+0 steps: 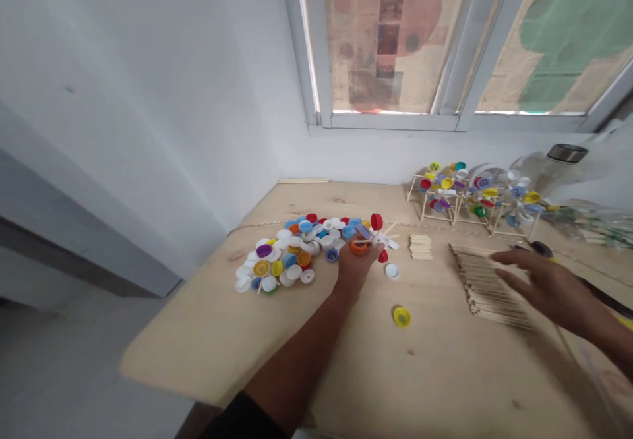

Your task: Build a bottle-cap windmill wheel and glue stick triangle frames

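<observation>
My left hand reaches into the right edge of a pile of coloured bottle caps on a wooden table. Its fingers are closed round an orange cap with thin wooden sticks by it. My right hand hovers flat, fingers stretched out, over a long row of wooden sticks and holds nothing. A yellow cap and a white cap lie loose between the hands.
A short stack of sticks lies behind the loose caps. Stick-and-cap models stand at the back by the wall. A clear jar with a dark lid lies at the far right. Window frame above.
</observation>
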{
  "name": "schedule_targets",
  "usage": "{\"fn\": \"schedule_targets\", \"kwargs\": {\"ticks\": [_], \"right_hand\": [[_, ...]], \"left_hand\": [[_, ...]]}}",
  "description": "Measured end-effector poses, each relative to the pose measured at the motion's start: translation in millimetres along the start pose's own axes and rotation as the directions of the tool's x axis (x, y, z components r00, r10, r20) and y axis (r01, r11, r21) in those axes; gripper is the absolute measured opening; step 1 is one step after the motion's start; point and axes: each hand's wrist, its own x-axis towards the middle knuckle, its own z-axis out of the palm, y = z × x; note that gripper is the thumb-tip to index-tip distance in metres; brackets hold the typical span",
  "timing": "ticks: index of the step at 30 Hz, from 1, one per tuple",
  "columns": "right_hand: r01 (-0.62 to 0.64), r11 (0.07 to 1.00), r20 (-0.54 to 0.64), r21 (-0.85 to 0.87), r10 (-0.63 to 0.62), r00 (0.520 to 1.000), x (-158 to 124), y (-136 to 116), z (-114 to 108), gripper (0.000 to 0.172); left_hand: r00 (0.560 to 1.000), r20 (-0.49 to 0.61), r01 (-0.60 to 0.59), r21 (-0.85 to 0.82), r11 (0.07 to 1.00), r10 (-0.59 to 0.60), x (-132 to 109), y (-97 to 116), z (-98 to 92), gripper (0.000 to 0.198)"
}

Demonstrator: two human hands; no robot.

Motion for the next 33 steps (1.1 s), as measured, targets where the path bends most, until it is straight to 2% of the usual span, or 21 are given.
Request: {"fn": "schedule_targets", "kwargs": {"ticks": [1, 3, 5, 7, 9, 11, 15, 23, 29, 33], "right_hand": [[0.067, 0.995, 0.091, 0.073, -0.074, 0.993, 4, -20, 10, 0.037], [0.136, 0.978, 0.188, 0.157, -0.165, 0.968, 10, -55, 29, 0.033], [0.179, 0.959, 0.308, 0.220, -0.243, 0.920, 12, -83, 45, 0.029], [0.188, 0.948, 0.384, 0.256, -0.278, 0.881, 12, -104, 55, 0.028], [0.188, 0.949, 0.415, 0.254, -0.282, 0.865, 12, -117, 63, 0.028], [0.166, 0.963, 0.407, 0.212, -0.241, 0.881, 12, -123, 69, 0.028], [0.076, 0.993, 0.316, 0.094, -0.103, 0.943, 16, -127, 84, 0.030], [0.120, 0.992, 0.216, -0.029, -0.111, 0.970, 17, -143, 104, 0.027], [0.075, 0.997, 0.181, 0.033, -0.080, 0.980, -1, -133, 91, 0.032], [0.181, 0.977, 0.269, 0.110, -0.205, 0.941, -23, -133, 82, 0.029]], "left_hand": [[1.000, 0.001, 0.006, -0.008, 1.000, -0.006, 0, 1, -0.1, 0.027], [1.000, -0.005, 0.015, -0.020, 1.000, -0.016, 0, 1, -0.2, 0.027], [1.000, -0.013, 0.013, -0.021, 1.000, -0.013, 0, 1, -0.3, 0.029], [1.000, -0.006, 0.002, -0.014, 1.000, -0.002, 0, 1, -0.2, 0.031], [1.000, 0.011, -0.008, -0.015, 1.000, 0.008, 0, 0, 0.1, 0.031], [1.000, 0.020, -0.015, -0.024, 1.000, 0.015, 0, -1, 0.5, 0.030], [0.999, 0.020, -0.026, -0.033, 0.999, 0.027, 1, -1, 1.1, 0.028], [1.000, -0.006, -0.013, -0.062, 0.998, 0.013, 0, 4, 1.2, 0.027], [1.000, 0.010, -0.009, -0.051, 0.999, 0.010, 1, 4, 0.5, 0.025], [1.000, 0.005, 0.016, -0.072, 0.997, -0.015, 1, 2, 0.4, 0.029]]}}
